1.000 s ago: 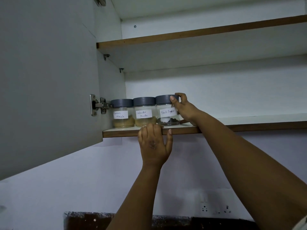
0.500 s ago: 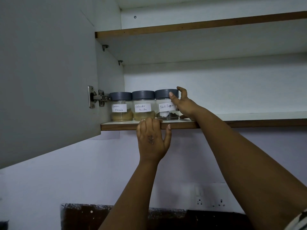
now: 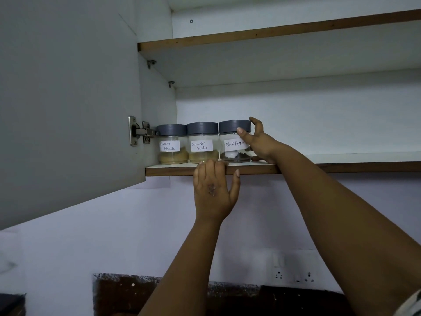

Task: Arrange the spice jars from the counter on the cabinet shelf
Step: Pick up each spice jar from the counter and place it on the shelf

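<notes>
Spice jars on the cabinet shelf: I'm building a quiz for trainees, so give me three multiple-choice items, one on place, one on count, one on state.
1. Which jar stands rightmost?
A Garam Masala
B Coriander Powder
C Black Pepper

2. How many jars are on the shelf?
A two
B three
C five

3. What is the right hand doing?
A gripping a jar
B hanging free
C pressing the socket

Answers:
1 C: the Black Pepper jar ends the row.
2 B: three grey-lidded jars line the shelf.
3 A: the right hand wraps that jar; the left hand rests on the shelf edge.
</notes>
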